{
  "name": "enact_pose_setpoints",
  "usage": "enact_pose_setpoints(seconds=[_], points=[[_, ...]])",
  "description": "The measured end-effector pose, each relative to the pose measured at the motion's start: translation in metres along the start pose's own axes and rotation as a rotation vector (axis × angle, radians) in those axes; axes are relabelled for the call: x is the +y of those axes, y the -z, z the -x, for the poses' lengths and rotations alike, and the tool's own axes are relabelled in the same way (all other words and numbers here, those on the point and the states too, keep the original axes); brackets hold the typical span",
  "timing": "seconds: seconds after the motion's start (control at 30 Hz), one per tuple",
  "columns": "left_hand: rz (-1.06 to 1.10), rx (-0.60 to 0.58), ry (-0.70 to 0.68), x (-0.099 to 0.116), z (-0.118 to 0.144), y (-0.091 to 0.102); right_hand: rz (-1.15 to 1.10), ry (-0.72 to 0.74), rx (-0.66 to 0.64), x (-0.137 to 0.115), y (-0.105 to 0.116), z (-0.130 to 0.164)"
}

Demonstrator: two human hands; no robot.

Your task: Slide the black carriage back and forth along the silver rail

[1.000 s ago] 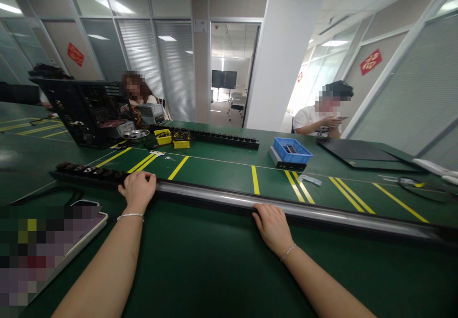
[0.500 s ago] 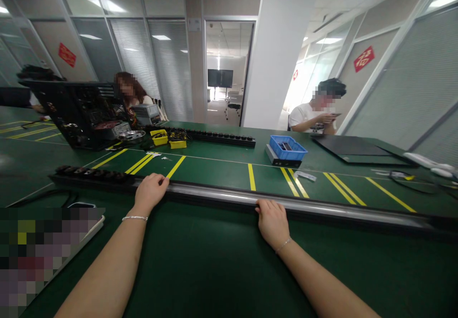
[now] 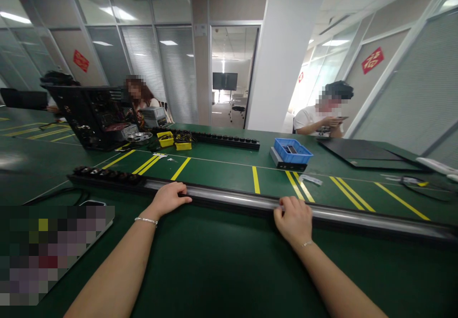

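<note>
A long, narrow black rail (image 3: 236, 200) with a shiny silver strip along its top lies across the green table in front of me. Several black, block-like pieces (image 3: 107, 174) sit in a row at its left end. My left hand (image 3: 171, 197) is closed over the rail just right of those pieces, fingers curled over its far side and thumb at the near edge. Farther right, my right hand (image 3: 294, 218) grips the same rail, fingers bent over the top. The rail's underside and some of my fingertips are hidden.
Beyond the rail stand a blue bin (image 3: 292, 152) on a grey box, small yellow trays (image 3: 183, 141), another long black rail (image 3: 229, 139) and an open black computer case (image 3: 86, 117). A blurred-out flat item (image 3: 53, 256) lies at lower left. People sit across the table.
The view has turned slightly left. Both hands have shifted somewhat to the right and remain on the rail. The left thumb shows more clearly.
</note>
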State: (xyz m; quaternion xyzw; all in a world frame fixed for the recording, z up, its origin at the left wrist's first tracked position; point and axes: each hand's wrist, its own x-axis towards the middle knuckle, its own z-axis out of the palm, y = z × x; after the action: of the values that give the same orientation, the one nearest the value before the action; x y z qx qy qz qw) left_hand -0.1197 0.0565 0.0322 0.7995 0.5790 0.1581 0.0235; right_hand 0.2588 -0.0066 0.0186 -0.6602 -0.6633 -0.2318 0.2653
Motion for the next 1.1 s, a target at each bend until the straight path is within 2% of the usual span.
enact_pose_setpoints(seconds=[0.1, 0.2, 0.27, 0.47, 0.67, 0.83, 0.9, 0.97, 1.1], points=[[0.022, 0.010, 0.003, 0.003, 0.000, -0.002, -0.109, 0.155, 0.006, -0.009, -0.002, 0.003], [0.027, 0.021, -0.034, 0.010, 0.000, -0.005, -0.186, 0.324, -0.065, -0.022, -0.006, 0.006], [0.018, 0.030, -0.070, 0.017, -0.001, -0.006, -0.191, 0.387, -0.121, -0.025, -0.009, 0.008], [0.008, 0.033, -0.130, 0.038, -0.003, -0.012, -0.123, 0.362, -0.171, -0.019, -0.013, 0.008], [-0.004, 0.076, -0.198, 0.061, -0.003, -0.025, -0.110, 0.364, -0.153, -0.023, -0.010, 0.008], [0.062, 0.093, -0.228, 0.080, -0.004, -0.029, -0.068, 0.282, -0.130, -0.020, -0.011, 0.011], [0.106, 0.138, -0.188, 0.081, -0.005, -0.026, -0.067, 0.257, -0.131, -0.020, -0.012, 0.011], [0.101, 0.264, -0.085, 0.076, -0.005, -0.022, -0.063, 0.240, -0.139, -0.021, -0.013, 0.011], [-0.037, 0.525, 0.269, 0.051, -0.004, -0.021, -0.026, 0.204, -0.127, -0.020, -0.012, 0.011]])
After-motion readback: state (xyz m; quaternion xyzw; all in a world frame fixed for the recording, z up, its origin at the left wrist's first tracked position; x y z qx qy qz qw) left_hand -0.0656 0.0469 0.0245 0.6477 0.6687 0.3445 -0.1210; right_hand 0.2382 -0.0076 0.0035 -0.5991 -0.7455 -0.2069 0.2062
